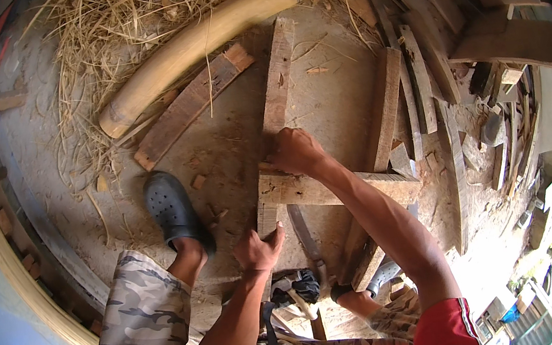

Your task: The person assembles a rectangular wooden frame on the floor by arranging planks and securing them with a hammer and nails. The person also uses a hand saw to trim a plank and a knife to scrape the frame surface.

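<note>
A wooden frame lies on the dirt floor in front of me. It has a left beam (277, 66), a right beam (386, 109) and a crosspiece (355, 186) joining them. My right hand (296, 151) is closed over the left beam, just beyond where the crosspiece meets it; its fingertips are hidden. Closer to me, my left hand (257, 251) grips the same beam with curled fingers, its thumb stretched along the wood. Between the beams, a dark narrow blade (305, 235) shows on the ground below the crosspiece.
Past the frame lie a short brown plank (193, 106), a thick bamboo pole (203, 52) and loose straw (101, 34). Several boards (455, 168) and scraps crowd the right side. My clog-shod left foot (175, 208) stands left of the frame. Dark cloth (302, 285) lies between my legs.
</note>
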`<state>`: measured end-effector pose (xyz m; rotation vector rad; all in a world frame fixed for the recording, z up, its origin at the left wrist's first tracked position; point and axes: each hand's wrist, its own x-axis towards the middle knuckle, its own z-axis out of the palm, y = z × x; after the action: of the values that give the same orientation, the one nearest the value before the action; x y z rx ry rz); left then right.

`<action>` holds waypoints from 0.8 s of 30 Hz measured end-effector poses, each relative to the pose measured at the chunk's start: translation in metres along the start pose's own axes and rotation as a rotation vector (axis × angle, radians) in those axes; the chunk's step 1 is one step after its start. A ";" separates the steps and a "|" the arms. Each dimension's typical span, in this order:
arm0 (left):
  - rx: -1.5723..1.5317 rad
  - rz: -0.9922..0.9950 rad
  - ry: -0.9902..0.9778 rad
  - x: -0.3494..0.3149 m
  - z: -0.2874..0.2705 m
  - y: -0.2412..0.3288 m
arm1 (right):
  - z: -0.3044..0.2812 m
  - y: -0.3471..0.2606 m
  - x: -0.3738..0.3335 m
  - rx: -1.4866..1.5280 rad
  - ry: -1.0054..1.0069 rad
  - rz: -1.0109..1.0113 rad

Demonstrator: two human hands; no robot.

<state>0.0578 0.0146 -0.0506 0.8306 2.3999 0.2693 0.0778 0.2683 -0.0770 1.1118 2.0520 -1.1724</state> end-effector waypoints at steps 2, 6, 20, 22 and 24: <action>-0.030 0.007 -0.020 0.001 -0.005 0.004 | 0.004 0.004 0.007 -0.062 -0.021 -0.012; -0.014 0.023 -0.016 0.001 -0.003 0.001 | 0.001 0.011 0.012 -0.241 -0.115 -0.112; -0.053 0.082 0.012 -0.001 0.001 -0.007 | -0.033 0.036 -0.025 -0.048 -0.005 0.192; -0.032 0.061 -0.009 -0.001 0.001 -0.006 | -0.029 0.037 -0.021 -0.015 -0.043 0.113; -0.041 0.057 -0.003 0.002 -0.002 -0.002 | -0.030 0.014 -0.016 -0.012 -0.105 0.066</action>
<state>0.0541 0.0141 -0.0507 0.8804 2.3625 0.3387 0.0967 0.2925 -0.0566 1.0812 1.9259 -1.1596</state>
